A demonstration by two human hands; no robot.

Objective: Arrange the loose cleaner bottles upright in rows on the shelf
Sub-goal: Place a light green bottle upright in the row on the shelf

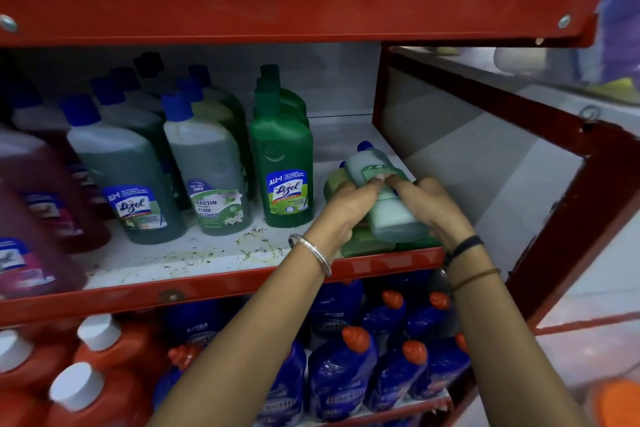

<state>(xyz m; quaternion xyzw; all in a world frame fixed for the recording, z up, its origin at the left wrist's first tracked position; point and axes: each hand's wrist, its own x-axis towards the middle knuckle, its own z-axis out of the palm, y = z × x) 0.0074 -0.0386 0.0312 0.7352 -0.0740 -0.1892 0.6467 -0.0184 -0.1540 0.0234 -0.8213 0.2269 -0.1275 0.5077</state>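
A pale green cleaner bottle (384, 191) with a blue cap lies tilted on top of other green bottles (367, 241) lying flat at the right end of the middle shelf (207, 256). My left hand (341, 210) grips its left side and my right hand (433, 208) grips its right side, fingertips meeting on its label. To the left stand upright rows: a dark green Lizol bottle (282, 163), a Bactin floor cleaner bottle (207, 170) and a blue-capped Lizol bottle (124, 177).
Pink bottles (38, 215) stand blurred at the far left. The red shelf frame (568, 218) closes the right side. Blue bottles (346, 374) and orange bottles (86, 374) fill the shelf below. Dirt specks mark the shelf front.
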